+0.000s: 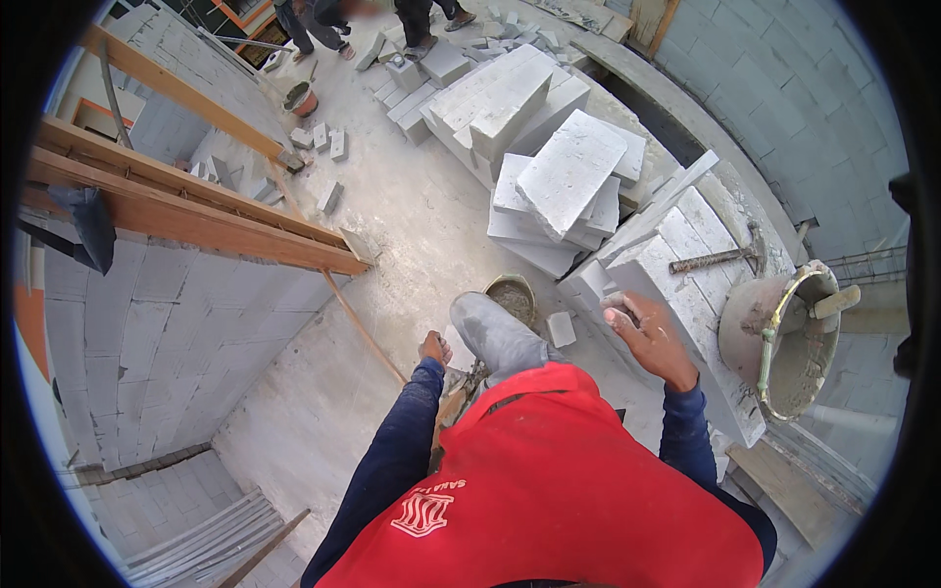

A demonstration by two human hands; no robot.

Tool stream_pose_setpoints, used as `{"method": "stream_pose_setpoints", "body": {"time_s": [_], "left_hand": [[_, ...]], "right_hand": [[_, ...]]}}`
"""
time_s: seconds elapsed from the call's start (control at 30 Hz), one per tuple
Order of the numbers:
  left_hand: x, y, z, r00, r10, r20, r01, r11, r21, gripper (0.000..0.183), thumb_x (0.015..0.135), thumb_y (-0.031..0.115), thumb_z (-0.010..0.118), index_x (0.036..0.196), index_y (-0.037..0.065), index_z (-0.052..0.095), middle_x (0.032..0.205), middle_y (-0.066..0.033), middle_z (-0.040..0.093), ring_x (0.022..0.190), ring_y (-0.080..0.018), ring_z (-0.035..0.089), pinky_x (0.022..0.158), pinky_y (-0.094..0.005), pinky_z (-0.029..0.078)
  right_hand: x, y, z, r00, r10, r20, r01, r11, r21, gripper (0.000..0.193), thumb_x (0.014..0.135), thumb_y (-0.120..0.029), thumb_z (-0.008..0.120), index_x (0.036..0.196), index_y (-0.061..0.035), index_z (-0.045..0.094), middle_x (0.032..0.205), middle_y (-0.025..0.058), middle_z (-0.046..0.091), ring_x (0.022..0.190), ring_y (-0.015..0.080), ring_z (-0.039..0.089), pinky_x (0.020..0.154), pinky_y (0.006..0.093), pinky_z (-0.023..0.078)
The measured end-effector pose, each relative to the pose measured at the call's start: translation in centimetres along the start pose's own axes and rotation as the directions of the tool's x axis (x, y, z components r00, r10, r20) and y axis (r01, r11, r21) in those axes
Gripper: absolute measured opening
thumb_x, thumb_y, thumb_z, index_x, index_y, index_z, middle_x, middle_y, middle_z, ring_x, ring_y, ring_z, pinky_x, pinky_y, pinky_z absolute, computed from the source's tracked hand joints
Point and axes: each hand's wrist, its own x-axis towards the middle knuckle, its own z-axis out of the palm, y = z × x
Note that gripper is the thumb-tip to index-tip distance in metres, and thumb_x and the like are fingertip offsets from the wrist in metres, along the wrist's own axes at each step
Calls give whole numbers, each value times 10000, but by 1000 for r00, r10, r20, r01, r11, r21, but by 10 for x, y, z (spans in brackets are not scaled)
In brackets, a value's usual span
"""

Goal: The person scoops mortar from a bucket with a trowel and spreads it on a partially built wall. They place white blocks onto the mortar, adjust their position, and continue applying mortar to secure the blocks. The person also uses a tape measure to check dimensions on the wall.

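Observation:
My left hand [434, 349] is closed in a fist beside my grey-clad knee, next to a pale block piece [461, 350]. Whatever it grips, if anything, is hidden. Over the edge of the stacked white blocks [676, 245], my right hand [655, 341] has its fingers partly curled and a gap between thumb and fingers. Nothing shows in it. A hammer [711, 261] lies on those blocks. To the right stands a mortar-caked bucket [750, 328] with a wooden-handled tool [836, 301] in it. Another mortar bucket [530, 286] sits beyond my knee, near a small block offcut [561, 329].
More light blocks [573, 171] are piled ahead, with rubble [510, 34] behind. Timber beams [196, 216] jut in from the left above a block wall [147, 333]. A thin wooden strip [358, 323] slants across the floor. Other people [421, 22] stand at the far end.

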Motion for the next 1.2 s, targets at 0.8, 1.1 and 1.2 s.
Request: {"method": "stream_pose_setpoints", "body": {"time_s": [0.8, 1.1, 1.2], "left_hand": [[246, 342, -41, 984, -136, -116, 164, 942, 292, 243, 937, 366, 577, 1014, 149, 653, 893, -33, 653, 783, -216, 666, 678, -364, 540], [382, 624, 166, 986, 119, 113, -164, 708, 687, 339, 933, 254, 641, 1233, 99, 664, 1108, -76, 728, 907, -263, 721, 737, -409, 563], [439, 697, 237, 720, 85, 689, -503, -620, 602, 271, 954, 215, 617, 1203, 161, 709, 1011, -95, 770, 878, -270, 751, 757, -438, 587]], "right_hand": [[487, 164, 265, 829, 559, -22, -506, 765, 399, 321, 971, -320, 594, 996, -15, 689, 784, 103, 718, 602, 206, 698, 548, 359, 568], [439, 172, 278, 306, 947, -101, -502, 250, 828, 239, 969, -275, 589, 1052, -67, 671, 726, 59, 619, 530, 186, 616, 427, 318, 474], [377, 169, 321, 15, 992, -121, -261, 121, 958, 180, 924, -250, 604, 914, -70, 617, 663, 50, 576, 498, 186, 570, 411, 330, 432]]}}
